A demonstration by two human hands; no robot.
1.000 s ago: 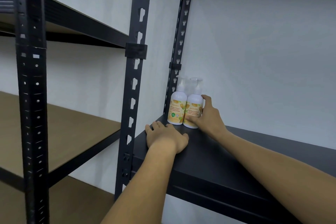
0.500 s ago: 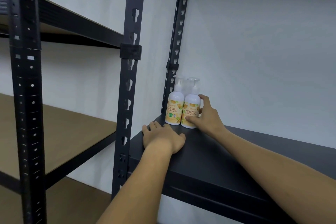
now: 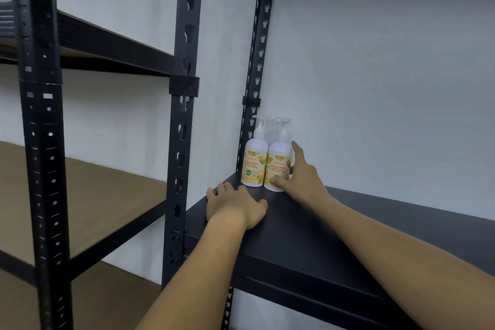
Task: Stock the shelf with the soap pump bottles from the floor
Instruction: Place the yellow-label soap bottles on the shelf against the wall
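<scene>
Gripping the right hand-wash bottle [image 3: 278, 166] with thumb and fingers, the right hand [image 3: 301, 178] has held position; left hand [image 3: 237, 206] stays flat, fingers spread, on the shelf [image 3: 321, 236]. Both bottles stand far-left; placement essentially complete.

A second rack [image 3: 42, 142] with brown boards [image 3: 88, 203] stands against a white wall [image 3: 375, 75].

Single head-worn wide-angle cam, aimed fwd and slightly down along both forearms. Close in on back-left corner of matte black metal shelf [image 3: 334, 236], just below eye level. Black perforated steel upright [image 3: 184, 126] mid-frame. No 2nd view, so no overlap.
</scene>
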